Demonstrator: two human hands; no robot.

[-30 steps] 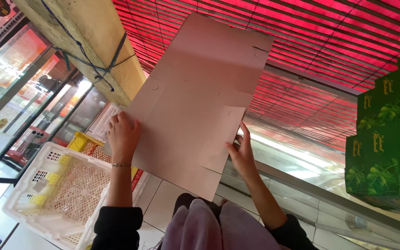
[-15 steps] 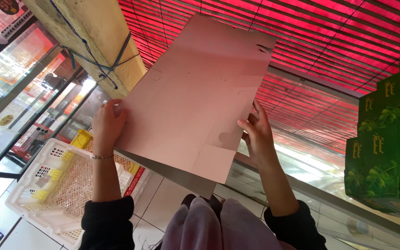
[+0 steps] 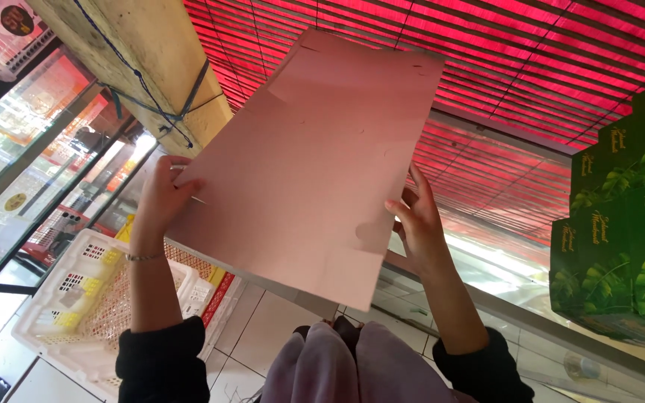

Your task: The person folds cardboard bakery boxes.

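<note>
I hold a flat, unfolded cardboard box blank (image 3: 315, 157), pale pinkish-brown with creases and small cut notches, up in front of me. My left hand (image 3: 160, 194) grips its left edge, thumb on the near face. My right hand (image 3: 415, 218) grips its right edge lower down, fingers spread along the side. The sheet tilts away from me, its near lower edge above my lap. Both forearms are bare above black sleeves; a thin bracelet sits on my left wrist.
A white slatted plastic crate (image 3: 83, 306) lies on the tiled floor at lower left, a yellow one behind it. Stacked green leaf-printed boxes (image 3: 621, 224) stand at right. A wooden post (image 3: 143, 67) bound with blue cord rises at upper left. Glass display cases line the left.
Both hands have lifted the cardboard blank higher and tipped it further away. My left hand slid up the left edge; my right hand moved from the lower flap up the right edge.
</note>
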